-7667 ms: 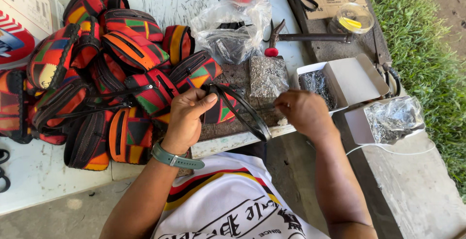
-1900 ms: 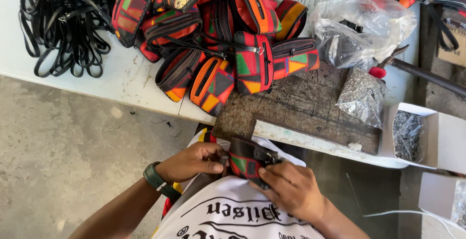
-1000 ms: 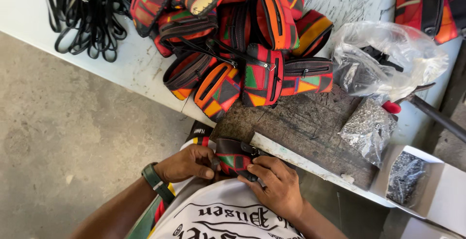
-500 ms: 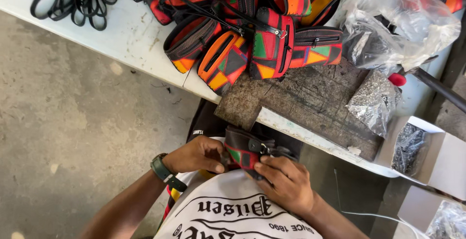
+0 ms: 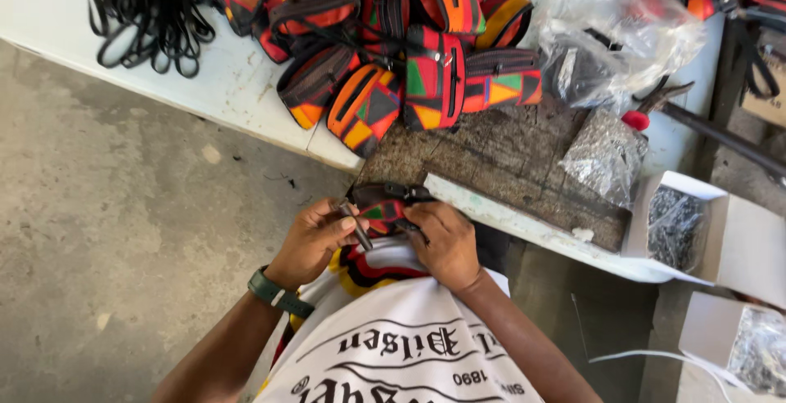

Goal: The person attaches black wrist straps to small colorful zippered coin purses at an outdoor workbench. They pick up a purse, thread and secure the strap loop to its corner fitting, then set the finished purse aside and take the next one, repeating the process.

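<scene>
Left hand (image 5: 315, 239) pinches dark strap end (image 5: 355, 224) | right hand (image 5: 446, 243) grips small red-green-black patterned fabric pouch (image 5: 383, 209) in my lap, near the desk (image 5: 246, 83) edge | risk: strap could slip out if my pinch loosens

A worn wooden board (image 5: 508, 157) lies on the white table (image 5: 237, 83). Above and left of the board sits a heap of bright patterned pouches (image 5: 393, 51) (red, orange, green). Further left lie black straps (image 5: 147, 10). Right of the board: plastic bags (image 5: 614, 43) and open cardboard boxes (image 5: 720, 223).
</scene>
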`<state>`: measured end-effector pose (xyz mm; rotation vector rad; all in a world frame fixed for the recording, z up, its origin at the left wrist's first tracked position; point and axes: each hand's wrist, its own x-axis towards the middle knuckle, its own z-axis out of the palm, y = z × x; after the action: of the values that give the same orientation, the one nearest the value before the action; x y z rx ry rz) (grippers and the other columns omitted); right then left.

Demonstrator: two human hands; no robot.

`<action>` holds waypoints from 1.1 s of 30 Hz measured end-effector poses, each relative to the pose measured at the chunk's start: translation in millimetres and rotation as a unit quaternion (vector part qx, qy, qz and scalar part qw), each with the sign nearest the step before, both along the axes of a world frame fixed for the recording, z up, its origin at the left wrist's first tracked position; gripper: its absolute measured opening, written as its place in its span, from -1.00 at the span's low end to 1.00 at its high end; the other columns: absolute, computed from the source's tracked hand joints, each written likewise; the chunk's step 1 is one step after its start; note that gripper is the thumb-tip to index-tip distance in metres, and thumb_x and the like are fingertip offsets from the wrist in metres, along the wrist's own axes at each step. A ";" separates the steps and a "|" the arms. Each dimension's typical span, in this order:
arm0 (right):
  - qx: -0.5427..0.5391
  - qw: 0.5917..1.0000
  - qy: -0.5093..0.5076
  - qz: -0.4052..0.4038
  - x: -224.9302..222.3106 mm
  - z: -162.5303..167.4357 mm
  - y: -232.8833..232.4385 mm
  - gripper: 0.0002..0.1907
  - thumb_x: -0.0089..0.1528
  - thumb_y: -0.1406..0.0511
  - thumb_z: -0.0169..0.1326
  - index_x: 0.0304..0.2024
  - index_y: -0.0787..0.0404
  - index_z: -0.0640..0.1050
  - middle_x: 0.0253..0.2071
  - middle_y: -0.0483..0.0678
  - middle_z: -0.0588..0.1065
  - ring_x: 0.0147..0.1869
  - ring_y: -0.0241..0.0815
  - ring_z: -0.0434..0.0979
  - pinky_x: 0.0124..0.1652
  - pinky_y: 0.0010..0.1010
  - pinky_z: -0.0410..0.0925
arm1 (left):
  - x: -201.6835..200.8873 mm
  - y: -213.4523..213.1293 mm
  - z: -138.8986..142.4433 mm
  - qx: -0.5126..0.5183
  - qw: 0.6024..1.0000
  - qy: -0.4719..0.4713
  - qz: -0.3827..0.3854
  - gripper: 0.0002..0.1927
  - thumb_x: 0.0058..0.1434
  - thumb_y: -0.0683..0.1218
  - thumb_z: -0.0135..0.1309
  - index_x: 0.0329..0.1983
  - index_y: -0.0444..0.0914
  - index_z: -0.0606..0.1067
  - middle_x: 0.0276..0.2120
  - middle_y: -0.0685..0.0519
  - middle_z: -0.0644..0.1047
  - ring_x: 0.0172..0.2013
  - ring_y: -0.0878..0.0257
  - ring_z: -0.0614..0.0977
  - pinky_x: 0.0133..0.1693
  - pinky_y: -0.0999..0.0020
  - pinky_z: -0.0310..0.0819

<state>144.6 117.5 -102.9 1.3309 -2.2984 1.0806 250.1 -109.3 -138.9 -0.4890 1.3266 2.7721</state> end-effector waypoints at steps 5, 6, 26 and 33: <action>0.012 0.999 -0.037 0.011 2.1 -2.2 4.4 -0.58 0.02 0.45 0.30 -0.05 0.24 0.58 -0.07 0.01 0.53 -0.07 0.01 0.62 -0.13 -0.29 0.51 | -21.9 4.4 18.9 0.021 0.995 0.092 0.043 -0.85 0.33 -0.24 0.11 -0.05 -0.29 0.48 -0.21 -0.03 0.62 -0.15 0.27 0.63 -0.09 0.30 0.56; 0.017 0.999 -0.042 0.015 2.2 -3.1 5.6 -0.57 0.02 0.44 0.31 -0.04 0.24 0.58 -0.07 0.01 0.52 -0.08 0.01 0.62 -0.15 -0.29 0.51 | -26.2 4.2 20.0 0.009 0.994 0.101 0.043 -0.84 0.34 -0.25 0.12 -0.03 -0.30 0.48 -0.21 -0.04 0.63 -0.18 0.30 0.60 -0.11 0.34 0.52; 0.069 0.917 -0.393 -0.003 -30.2 59.8 8.0 -0.44 0.07 0.29 0.38 0.10 0.25 0.53 -0.07 0.00 0.54 -0.20 -0.25 0.65 -0.21 -0.46 0.52 | -61.0 6.8 65.5 -0.519 0.850 -0.052 -0.075 -0.63 0.08 0.05 0.30 -0.18 -0.29 0.55 -0.51 -0.12 0.63 -0.50 0.13 0.71 -0.43 0.26 0.54; 0.116 0.945 -0.306 0.015 -39.3 52.4 -4.9 -0.44 0.02 0.35 0.39 0.07 0.29 0.56 -0.04 0.02 0.55 -0.15 -0.24 0.63 -0.21 -0.45 0.52 | -40.6 32.6 53.3 -0.541 0.840 -0.027 -0.031 -0.15 -0.13 0.17 0.47 0.11 -0.28 0.33 -0.32 -0.22 0.64 -0.25 -0.17 0.70 -0.23 0.06 0.59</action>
<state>105.3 112.6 -50.5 1.2332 -2.9349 1.4291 209.5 -76.8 -85.7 -0.4842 2.7106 1.6469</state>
